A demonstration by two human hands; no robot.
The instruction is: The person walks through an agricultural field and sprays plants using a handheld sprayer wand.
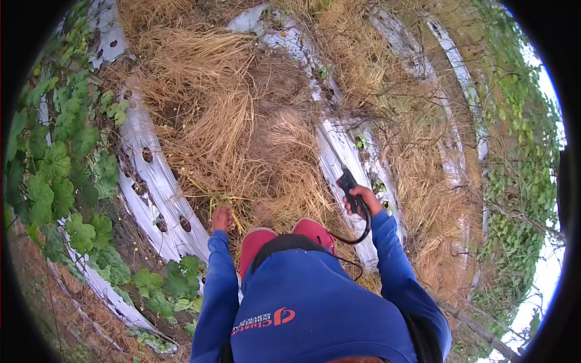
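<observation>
My right hand (361, 201) is wrapped round the black handle of a spray wand (347, 181). Its thin lance points forward over a strip of white plastic mulch (339, 151), and a black hose (362, 237) curves from the handle back toward my waist. Low over the dry straw (212, 121), my left hand (222, 218) has its fingers curled. A few yellow-green stalks (223, 198) lie just beyond its fingertips; whether it grips anything is hidden.
Another mulch strip (158, 175) with torn holes runs along my left. Leafy green vines (57, 163) grow beyond it, and more foliage (514, 151) stands at far right. Bare branches (478, 330) lie at lower right. My red footwear (257, 242) shows below me.
</observation>
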